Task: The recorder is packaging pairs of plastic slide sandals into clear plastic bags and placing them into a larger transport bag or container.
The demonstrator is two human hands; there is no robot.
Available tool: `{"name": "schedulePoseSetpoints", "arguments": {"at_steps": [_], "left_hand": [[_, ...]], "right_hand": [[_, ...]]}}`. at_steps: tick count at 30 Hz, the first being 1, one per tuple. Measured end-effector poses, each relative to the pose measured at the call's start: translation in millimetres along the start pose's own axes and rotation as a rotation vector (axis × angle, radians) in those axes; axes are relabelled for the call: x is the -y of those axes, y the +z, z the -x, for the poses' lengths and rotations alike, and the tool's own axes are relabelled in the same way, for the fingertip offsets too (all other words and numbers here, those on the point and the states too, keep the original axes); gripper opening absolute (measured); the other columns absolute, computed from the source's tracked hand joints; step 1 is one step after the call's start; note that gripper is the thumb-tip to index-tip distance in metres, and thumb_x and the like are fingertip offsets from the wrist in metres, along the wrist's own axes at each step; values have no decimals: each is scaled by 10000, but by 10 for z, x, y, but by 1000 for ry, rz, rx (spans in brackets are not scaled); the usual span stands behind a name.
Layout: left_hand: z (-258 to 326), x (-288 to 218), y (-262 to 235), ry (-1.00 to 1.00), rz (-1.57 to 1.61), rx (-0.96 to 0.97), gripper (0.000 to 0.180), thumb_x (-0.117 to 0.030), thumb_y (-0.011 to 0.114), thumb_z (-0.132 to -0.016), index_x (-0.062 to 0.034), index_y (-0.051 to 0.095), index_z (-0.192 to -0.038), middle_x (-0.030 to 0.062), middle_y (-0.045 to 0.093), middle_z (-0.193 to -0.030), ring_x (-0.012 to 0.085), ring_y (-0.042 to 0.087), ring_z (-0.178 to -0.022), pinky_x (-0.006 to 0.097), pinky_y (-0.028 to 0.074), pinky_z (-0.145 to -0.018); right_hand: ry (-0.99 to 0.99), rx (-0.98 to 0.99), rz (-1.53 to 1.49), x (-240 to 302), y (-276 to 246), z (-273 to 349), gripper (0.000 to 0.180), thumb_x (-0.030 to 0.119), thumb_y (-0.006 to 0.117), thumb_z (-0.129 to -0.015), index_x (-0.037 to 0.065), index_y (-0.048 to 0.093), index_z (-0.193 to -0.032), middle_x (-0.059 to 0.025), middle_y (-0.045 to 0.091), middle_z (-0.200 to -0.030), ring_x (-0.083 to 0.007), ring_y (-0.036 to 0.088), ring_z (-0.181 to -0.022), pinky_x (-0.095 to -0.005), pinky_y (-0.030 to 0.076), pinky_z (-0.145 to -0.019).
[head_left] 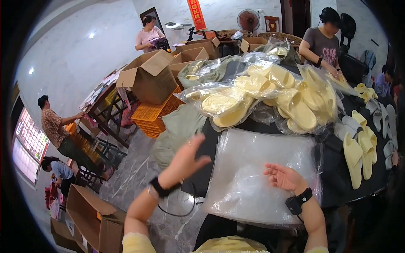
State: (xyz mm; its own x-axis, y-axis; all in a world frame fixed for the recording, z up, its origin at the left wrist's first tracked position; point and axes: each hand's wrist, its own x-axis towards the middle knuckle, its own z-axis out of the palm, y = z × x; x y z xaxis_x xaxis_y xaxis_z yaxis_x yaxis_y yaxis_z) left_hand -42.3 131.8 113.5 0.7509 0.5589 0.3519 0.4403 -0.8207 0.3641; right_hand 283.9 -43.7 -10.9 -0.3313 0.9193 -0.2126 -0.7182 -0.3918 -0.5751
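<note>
- I observe the left hand (185, 161) spread, thumb apart from fingers, left of the clear bag stack (240, 181).
- I find the right hand (288, 177) over it, fingers loosely curled; contact I cannot tell.
- I log the stack flat on the black table (200, 179), bagged yellow slippers (300, 105) just beyond.

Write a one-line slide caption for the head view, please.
Right hand over stacked clear plastic, left hand beside it, bagged yellow slippers beyond.

Fairly bright o'all; window (30, 139) glows at pic's far L. Strong glare on plastic sheets (249, 179), brt spots on wall (84, 55). Fisheye bend, blk corners.
</note>
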Motion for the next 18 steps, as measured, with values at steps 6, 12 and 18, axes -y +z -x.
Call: {"name": "schedulePoseSetpoints", "arguments": {"at_steps": [6,12,18], "left_hand": [[-1062,417,12,29,-511,-240,786,-126,714,-686,-64,293,-1347,156,343,-1397,314,273,-1322,403,256,-1071],[-1438,783,204,291,-624,-159,453,-62,589,-736,-103,521,-1183,68,499,-1288,269,367,-1280,412,270,-1063],[-1599,522,-317,371,-501,-541,320,10,570,-693,-126,607,-981,82,646,-897,275,593,-888,403,454,-809]], "right_hand": [[-1,50,-18,9,-11,-1,371,280,380,-972,61,433,-1267,-93,563,-1137,-137,590,-864,-312,493,-774],[13,90,-20,-23,-39,-52,370,283,370,-976,65,431,-1269,-87,560,-1143,-137,588,-868,-317,492,-795],[34,98,4,-16,-60,-57,375,287,350,-982,74,418,-1282,-73,544,-1166,-134,579,-890,-311,487,-815]]}}
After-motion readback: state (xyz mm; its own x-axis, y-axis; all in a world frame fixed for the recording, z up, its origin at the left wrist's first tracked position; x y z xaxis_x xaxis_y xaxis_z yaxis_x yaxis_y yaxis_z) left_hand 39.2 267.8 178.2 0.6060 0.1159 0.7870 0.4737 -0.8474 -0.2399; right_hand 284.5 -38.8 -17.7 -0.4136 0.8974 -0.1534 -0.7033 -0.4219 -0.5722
